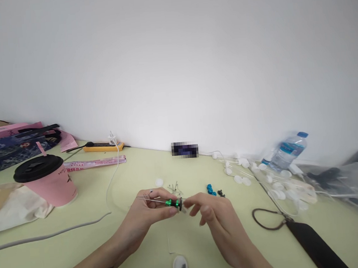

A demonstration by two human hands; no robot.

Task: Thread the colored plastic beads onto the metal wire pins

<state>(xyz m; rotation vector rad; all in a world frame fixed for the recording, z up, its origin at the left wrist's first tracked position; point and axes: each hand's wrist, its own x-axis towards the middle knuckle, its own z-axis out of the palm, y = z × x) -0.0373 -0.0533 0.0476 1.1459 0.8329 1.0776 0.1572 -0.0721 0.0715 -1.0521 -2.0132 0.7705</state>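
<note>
My left hand (148,213) is closed around a thin metal rod with a green and black fitting (173,203) on it, held level above the pale green table (82,249). My right hand (211,214) pinches the fitting's right end with thumb and forefinger, the other fingers curled loosely. Just beyond the hands lie several thin metal pins (174,188), small blue parts (211,189) and a small black part (221,194). A white cap (159,182) sits a little farther back. Below the hands a small round dish (180,267) holds tiny dark pieces.
A pink cup with a black lid (48,179) stands at left beside a cloth bag (14,207). A white cable (80,224) crosses the table from a yellow power strip (104,147). At right lie a water bottle (285,150), white caps, plastic bags and a black strap (311,243).
</note>
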